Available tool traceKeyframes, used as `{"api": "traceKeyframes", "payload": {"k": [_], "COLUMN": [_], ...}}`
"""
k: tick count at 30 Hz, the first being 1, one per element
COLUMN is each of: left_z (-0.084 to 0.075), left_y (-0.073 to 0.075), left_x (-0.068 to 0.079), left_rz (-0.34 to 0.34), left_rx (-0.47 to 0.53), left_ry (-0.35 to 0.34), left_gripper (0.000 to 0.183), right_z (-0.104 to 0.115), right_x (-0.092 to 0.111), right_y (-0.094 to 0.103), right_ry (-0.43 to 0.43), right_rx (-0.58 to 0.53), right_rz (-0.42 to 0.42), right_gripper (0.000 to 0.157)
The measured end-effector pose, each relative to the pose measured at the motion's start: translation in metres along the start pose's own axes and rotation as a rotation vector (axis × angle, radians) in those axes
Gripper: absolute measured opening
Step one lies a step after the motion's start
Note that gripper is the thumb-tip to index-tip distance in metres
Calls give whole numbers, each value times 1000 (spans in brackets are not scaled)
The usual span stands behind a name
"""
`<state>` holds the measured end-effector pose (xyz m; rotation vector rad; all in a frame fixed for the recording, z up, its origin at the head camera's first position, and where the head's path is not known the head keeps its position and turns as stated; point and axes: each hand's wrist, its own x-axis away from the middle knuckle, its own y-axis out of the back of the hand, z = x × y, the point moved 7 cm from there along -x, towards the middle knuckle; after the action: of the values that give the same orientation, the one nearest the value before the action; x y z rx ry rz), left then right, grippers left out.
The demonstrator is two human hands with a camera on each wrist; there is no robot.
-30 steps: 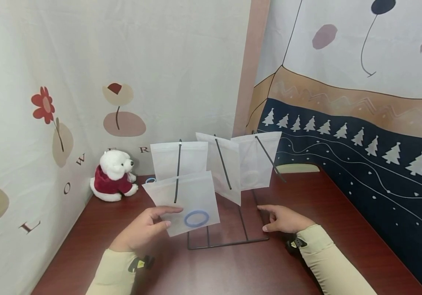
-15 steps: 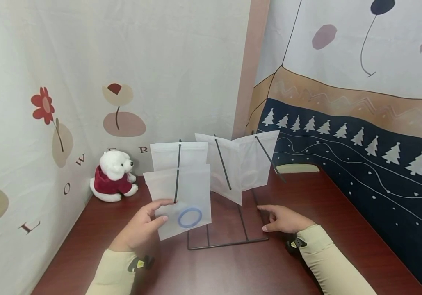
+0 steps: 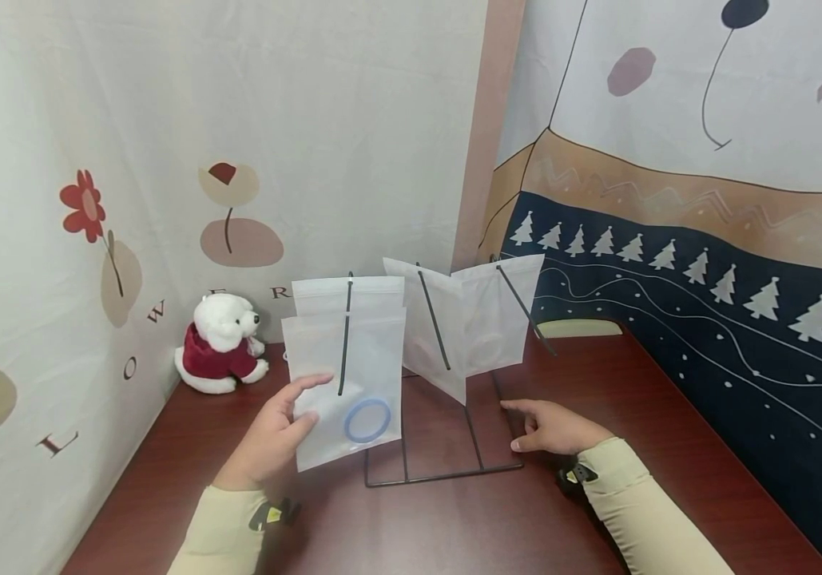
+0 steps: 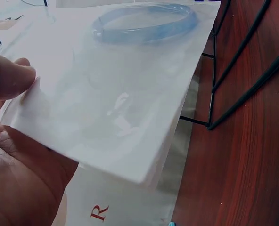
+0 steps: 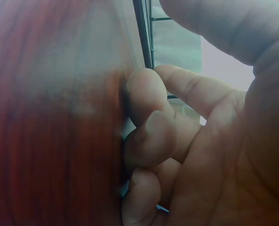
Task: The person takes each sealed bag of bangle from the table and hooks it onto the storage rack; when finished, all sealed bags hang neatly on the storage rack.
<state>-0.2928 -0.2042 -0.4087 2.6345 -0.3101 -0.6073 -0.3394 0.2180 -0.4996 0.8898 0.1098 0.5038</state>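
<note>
In the head view a frosted zip bag [image 3: 375, 359] with a pale blue ring [image 3: 367, 421] inside hangs on the left hook of a black wire rack [image 3: 446, 478]. My left hand [image 3: 270, 427] is at its left side, index finger and thumb apart in front of it. The left wrist view shows the bag's edge [image 4: 97, 169] close to my thumb [image 4: 12, 80]; whether the thumb touches it is unclear. My right hand [image 3: 561, 427] rests by the rack's base, index finger and thumb extended to its right bar. Its other fingers [image 5: 151, 139] are bent against the tabletop.
Behind the front bag hangs another white bag [image 3: 349, 287]. Two more bags, the middle one [image 3: 434, 327] and the right one [image 3: 500, 311], hang on the other hooks. A white plush bear [image 3: 220, 343] in a red coat sits at the table's [image 3: 439, 535] back left corner.
The front bag has swung from a tilt to nearly upright, its lower end shifting left. My left index finger has moved slightly up and left. The right hand stays still.
</note>
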Motion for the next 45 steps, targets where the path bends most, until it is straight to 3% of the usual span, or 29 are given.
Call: {"api": "traceKeyframes", "payload": {"k": [4,13,17,21,26,33,36,41,45], "left_z": [0,5,8,10,16,19,21,25,26], "left_y": [2,5,2,-2,-7,-12,-12,-9,-6], "left_x": [0,0,0,1,2,4,4,4,4], "left_rz": [-41,-66,-19,58,132,199,197,160,122], "left_rx": [-52,-16,-36,16,65,50,77,170,176], "left_ry": [34,91,32,-24,0,16,61,193,215], "left_gripper": [55,55,51,47,44,40,42,46,51], "right_z": [0,2,2,3,4,4,5,5,4], "right_x": [0,1,1,2,2,2,2,2,2], "right_y": [0,1,1,1,1,1,1,1,1], "right_ry": [-1,-4,-3,-2,1,-2,-3,-1,-1], "right_rx": [-4,-19,-19,-11,-13,-16,-14,-7,-1], "right_rz": [0,2,3,0,-1,-3,-4,-4,-4], "right_gripper": [73,73,73,72,72,72,72,72,73]}}
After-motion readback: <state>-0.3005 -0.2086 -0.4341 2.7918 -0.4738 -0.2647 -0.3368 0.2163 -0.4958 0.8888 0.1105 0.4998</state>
